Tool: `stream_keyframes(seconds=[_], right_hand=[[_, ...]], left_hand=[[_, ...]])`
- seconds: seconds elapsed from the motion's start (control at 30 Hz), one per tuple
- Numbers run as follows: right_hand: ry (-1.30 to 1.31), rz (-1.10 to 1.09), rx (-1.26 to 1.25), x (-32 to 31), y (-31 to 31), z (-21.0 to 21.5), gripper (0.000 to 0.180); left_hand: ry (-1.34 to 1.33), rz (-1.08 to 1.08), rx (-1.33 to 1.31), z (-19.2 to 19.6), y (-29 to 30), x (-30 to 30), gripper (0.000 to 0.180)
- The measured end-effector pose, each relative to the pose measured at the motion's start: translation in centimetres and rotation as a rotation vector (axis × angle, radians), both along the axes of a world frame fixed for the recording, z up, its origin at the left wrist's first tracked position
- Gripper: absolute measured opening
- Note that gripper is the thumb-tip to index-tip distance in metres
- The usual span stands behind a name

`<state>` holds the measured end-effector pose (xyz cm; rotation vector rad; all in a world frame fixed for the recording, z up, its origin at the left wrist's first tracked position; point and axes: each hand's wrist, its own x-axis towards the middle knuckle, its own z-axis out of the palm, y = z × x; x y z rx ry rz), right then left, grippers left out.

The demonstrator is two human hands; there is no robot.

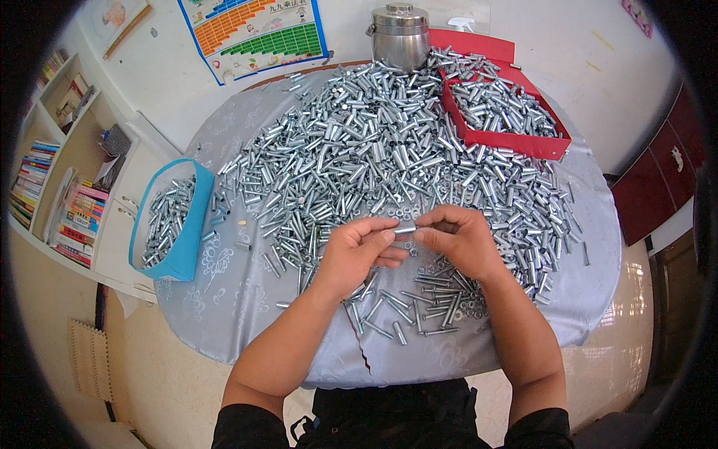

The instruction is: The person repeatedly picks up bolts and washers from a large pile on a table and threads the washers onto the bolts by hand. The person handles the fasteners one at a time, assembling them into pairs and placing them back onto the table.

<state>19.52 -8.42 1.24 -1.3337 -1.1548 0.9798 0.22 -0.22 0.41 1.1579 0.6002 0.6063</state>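
Silvery, short cylindrical metal piece [404, 230]: we see bare left hand [356, 251] and bare right hand [462, 238] pinching its ends, over shiny metal fastener heap [381, 150]. Slack pinch, we judge, could lose it among lookalikes.

You've got short black sleeves [250, 428] on, forearms [288, 348] and both hands [464, 241] bare. Your middle's in black fabric [393, 408] too.

The left hand [357, 251] and the right hand [461, 238] hold together one short, silver, cylindrical metal piece [404, 230] between their fingertips. Around them, a wide heap of silver metal bolts and sleeves [351, 157] covers much of the round table with grey patterned cloth [232, 318]. A light-blue open fabric bin [189, 251] stands at the left, a red open box [516, 144] at the far right; both contain similar metal pieces.
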Motion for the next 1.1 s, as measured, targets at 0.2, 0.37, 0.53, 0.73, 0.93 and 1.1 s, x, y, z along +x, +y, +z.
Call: stream_keyframes(seconds=[0.2, 0.37, 0.53, 0.73, 0.93, 1.1], right_hand=[[0.050, -0.030, -0.014, -0.1, 0.0, 0.3, 0.016], [0.057, 0.010, 0.001, -0.1, 0.1, 0.0, 0.019], [-0.471, -0.077, 0.138, 0.7, 0.0, -0.1, 0.018], [-0.929, -0.113, 0.223, 0.7, 0.3, -1.3, 0.014], [-1.038, -0.086, 0.194, 0.6, 0.7, -1.7, 0.014], [-0.981, -0.056, 0.184, 1.3, 0.1, -1.2, 0.014]], left_hand=[[0.021, 0.003, 0.028, -0.5, -0.2, 0.2, 0.031], [0.022, 0.077, 0.007, 0.0, 0.1, -0.1, 0.029], [-0.023, 0.193, 0.000, -0.1, 0.3, -0.1, 0.027], [-0.035, 0.191, -0.012, -0.4, 0.3, -0.1, 0.026], [-0.035, 0.187, -0.020, -0.6, 0.4, 0.0, 0.025], [-0.049, 0.181, -0.016, -0.6, 0.3, -0.2, 0.024]])
